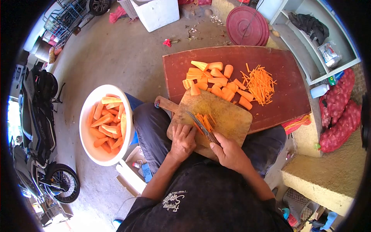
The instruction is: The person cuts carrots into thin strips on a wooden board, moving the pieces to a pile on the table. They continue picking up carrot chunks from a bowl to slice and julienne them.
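Observation:
A wooden cutting board (pixel 232 120) with a handle lies across my lap and over the edge of a red-brown table (pixel 286 104). My right hand (pixel 230 152) is wrapped round the handle of a knife (pixel 203 128), whose blade lies beside cut carrot strips (pixel 208 120). My left hand (pixel 183 141) rests on the board left of the blade, fingers bent; whatever is under the fingertips is hidden. Beyond the board, peeled carrot pieces (pixel 218 81) are heaped on the table, with a pile of thin carrot strips (pixel 261 85) to their right.
A white tub (pixel 85 127) of peeled carrots (pixel 110 123) stands at my left. Farther left is a motorcycle (pixel 38 116). Red net sacks (pixel 342 123) and a grey shelf (pixel 297 52) are at the right. A white box (pixel 156 15) and a round red lid (pixel 247 25) lie beyond the table.

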